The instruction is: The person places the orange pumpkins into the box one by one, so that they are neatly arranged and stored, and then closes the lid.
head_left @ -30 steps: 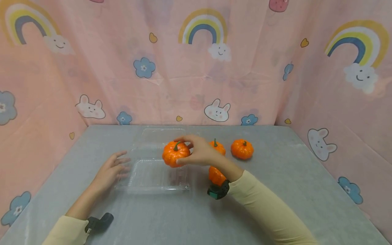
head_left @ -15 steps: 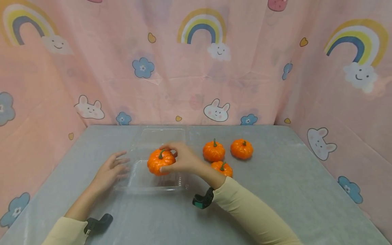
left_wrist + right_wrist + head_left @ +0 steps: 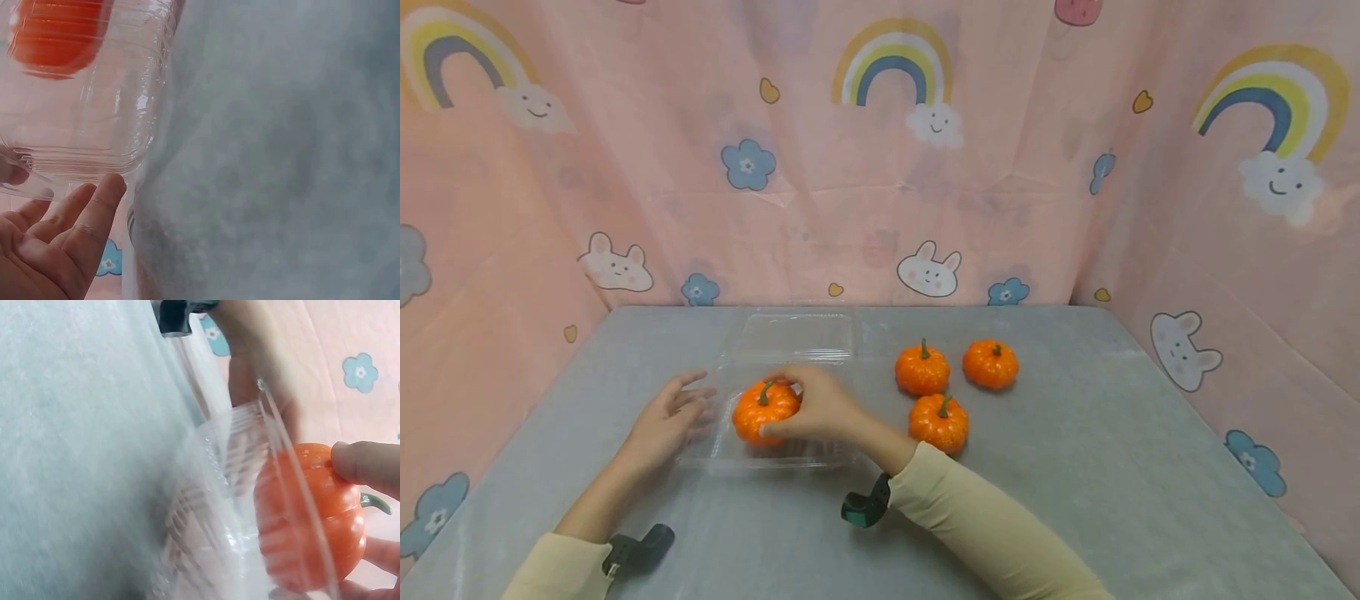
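On a grey table (image 3: 1090,467), three pumpkins (image 3: 922,371) sit before pink rainbow-printed cloth (image 3: 842,200).

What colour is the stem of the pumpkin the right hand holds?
Green; the stem shows best in the right wrist view.

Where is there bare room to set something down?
Bare tabletop lies right of the three pumpkins and in front of the container, between the forearms. The container is crowded: left hand alongside, right hand gripping another pumpkin.

4 pumpkins (image 3: 922,370), 1 clr box (image 3: 106,119), 2 hands (image 3: 666,421)
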`<state>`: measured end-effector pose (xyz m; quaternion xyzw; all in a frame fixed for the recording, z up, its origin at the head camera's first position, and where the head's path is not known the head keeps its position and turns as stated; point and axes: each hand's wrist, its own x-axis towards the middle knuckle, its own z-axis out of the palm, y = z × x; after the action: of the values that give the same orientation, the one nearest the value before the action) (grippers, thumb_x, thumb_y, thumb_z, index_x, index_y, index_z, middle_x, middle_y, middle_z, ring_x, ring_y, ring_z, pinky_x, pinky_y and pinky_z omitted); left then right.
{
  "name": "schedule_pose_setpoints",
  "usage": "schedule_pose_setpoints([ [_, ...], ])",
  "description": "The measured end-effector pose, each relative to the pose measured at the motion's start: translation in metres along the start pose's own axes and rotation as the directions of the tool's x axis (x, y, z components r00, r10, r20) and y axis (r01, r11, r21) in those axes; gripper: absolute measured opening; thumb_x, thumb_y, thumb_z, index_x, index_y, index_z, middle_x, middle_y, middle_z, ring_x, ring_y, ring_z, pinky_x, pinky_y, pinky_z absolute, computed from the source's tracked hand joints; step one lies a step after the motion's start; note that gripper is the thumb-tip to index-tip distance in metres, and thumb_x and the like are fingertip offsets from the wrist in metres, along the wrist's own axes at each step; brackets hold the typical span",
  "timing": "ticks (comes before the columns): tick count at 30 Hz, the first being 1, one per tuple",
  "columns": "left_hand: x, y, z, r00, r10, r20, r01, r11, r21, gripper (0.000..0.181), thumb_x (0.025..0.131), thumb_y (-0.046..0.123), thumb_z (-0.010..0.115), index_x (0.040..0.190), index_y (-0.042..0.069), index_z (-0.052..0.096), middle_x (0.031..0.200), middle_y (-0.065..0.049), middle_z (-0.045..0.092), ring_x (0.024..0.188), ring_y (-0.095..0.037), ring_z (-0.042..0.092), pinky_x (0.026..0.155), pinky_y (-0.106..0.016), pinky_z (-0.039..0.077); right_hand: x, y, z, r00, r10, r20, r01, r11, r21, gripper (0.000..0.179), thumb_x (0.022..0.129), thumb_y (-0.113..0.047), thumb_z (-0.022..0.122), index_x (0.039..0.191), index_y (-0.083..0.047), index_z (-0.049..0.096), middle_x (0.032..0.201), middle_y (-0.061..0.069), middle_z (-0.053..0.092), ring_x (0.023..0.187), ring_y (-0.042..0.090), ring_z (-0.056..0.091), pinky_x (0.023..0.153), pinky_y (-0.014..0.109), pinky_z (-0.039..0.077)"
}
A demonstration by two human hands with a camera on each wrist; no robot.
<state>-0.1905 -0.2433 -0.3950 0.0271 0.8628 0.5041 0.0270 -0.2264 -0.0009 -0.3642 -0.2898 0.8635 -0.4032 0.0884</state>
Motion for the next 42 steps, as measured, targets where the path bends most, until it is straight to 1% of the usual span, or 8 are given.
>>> schedule_pose_setpoints([
  [6, 0.000, 0.000, 0.001, 1.000, -0.009, 0.002, 0.009, 1.000, 0.021, 0.053, 0.104, 0.024, 0.038, 0.152, 0.007, 0.020, 0.146, -0.028, 0.041, 0.122, -0.043, 0.054, 0.088, -0.042, 0.056, 0.002, -0.001, 0.013, 1.000, 0.005, -0.011, -0.005, 1.000, -0.018, 0.055, 0.070, -0.029, 0.083, 0.120, -0.018, 0.064, 0.116, -0.001, 0.063, 0.098, 0.011, 0.055, 0.077, 0.016, 0.050],
  [12, 0.002, -0.004, 0.001, 1.000, -0.022, -0.002, 0.022, 0.999, 0.049, 0.054, 0.104, 0.029, 0.037, 0.151, 0.008, 0.021, 0.146, -0.027, 0.042, 0.121, -0.042, 0.056, 0.086, -0.040, 0.057, 0.005, 0.000, 0.023, 1.000, 0.031, 0.002, -0.031, 0.999, -0.023, 0.056, 0.070, -0.032, 0.083, 0.121, -0.019, 0.063, 0.117, -0.002, 0.063, 0.100, 0.010, 0.055, 0.077, 0.016, 0.050],
  [16, 0.003, -0.006, 0.001, 1.000, -0.014, -0.010, 0.014, 0.999, 0.048, 0.054, 0.104, 0.031, 0.037, 0.151, 0.008, 0.023, 0.145, -0.027, 0.043, 0.119, -0.042, 0.057, 0.085, -0.039, 0.058, 0.006, 0.002, 0.027, 1.000, 0.030, 0.002, -0.030, 0.999, -0.023, 0.056, 0.068, -0.032, 0.084, 0.120, -0.020, 0.064, 0.116, -0.002, 0.065, 0.098, 0.009, 0.056, 0.076, 0.016, 0.049],
  [21, 0.002, -0.005, 0.002, 1.000, -0.007, -0.013, 0.007, 0.999, 0.033, 0.055, 0.104, 0.030, 0.038, 0.151, 0.007, 0.022, 0.144, -0.029, 0.043, 0.118, -0.042, 0.058, 0.083, -0.039, 0.058, 0.008, 0.003, 0.031, 0.999, 0.043, 0.014, -0.043, 0.999, 0.003, 0.056, 0.069, -0.031, 0.084, 0.120, -0.019, 0.063, 0.117, -0.002, 0.065, 0.098, 0.009, 0.057, 0.076, 0.016, 0.050],
  [27, 0.002, -0.004, 0.001, 1.000, 0.008, -0.014, -0.007, 1.000, 0.020, 0.054, 0.104, 0.028, 0.038, 0.151, 0.006, 0.022, 0.144, -0.030, 0.043, 0.117, -0.042, 0.058, 0.083, -0.040, 0.058, 0.011, 0.000, 0.035, 0.999, 0.032, 0.031, -0.032, 0.999, 0.011, 0.058, 0.070, -0.031, 0.083, 0.123, -0.016, 0.063, 0.117, -0.002, 0.064, 0.096, 0.007, 0.057, 0.076, 0.015, 0.050],
  [31, 0.001, -0.003, 0.000, 1.000, 0.009, -0.010, -0.009, 1.000, 0.021, 0.055, 0.104, 0.029, 0.037, 0.151, 0.006, 0.021, 0.143, -0.030, 0.044, 0.116, -0.042, 0.058, 0.083, -0.040, 0.058, 0.013, -0.003, 0.039, 0.999, 0.021, 0.029, -0.021, 1.000, 0.000, 0.058, 0.070, -0.031, 0.083, 0.122, -0.015, 0.063, 0.113, -0.002, 0.065, 0.093, 0.006, 0.057, 0.075, 0.014, 0.050],
  [35, 0.001, -0.003, 0.000, 1.000, 0.008, -0.012, -0.007, 1.000, 0.025, 0.055, 0.104, 0.030, 0.037, 0.151, 0.007, 0.021, 0.142, -0.029, 0.045, 0.115, -0.041, 0.059, 0.083, -0.040, 0.058, 0.014, -0.007, 0.041, 0.999, 0.029, 0.021, -0.029, 0.999, -0.031, 0.058, 0.069, -0.032, 0.083, 0.122, -0.017, 0.063, 0.111, -0.004, 0.064, 0.092, 0.006, 0.056, 0.074, 0.014, 0.049],
  [42, 0.001, -0.002, -0.001, 1.000, 0.012, -0.019, -0.011, 0.999, 0.038, 0.054, 0.104, 0.029, 0.037, 0.151, 0.006, 0.022, 0.142, -0.029, 0.045, 0.114, -0.041, 0.060, 0.083, -0.039, 0.058, 0.016, -0.009, 0.044, 0.999, 0.041, 0.017, -0.039, 0.996, -0.079, 0.057, 0.069, -0.032, 0.083, 0.122, -0.020, 0.064, 0.111, -0.005, 0.065, 0.092, 0.005, 0.055, 0.074, 0.015, 0.047],
])
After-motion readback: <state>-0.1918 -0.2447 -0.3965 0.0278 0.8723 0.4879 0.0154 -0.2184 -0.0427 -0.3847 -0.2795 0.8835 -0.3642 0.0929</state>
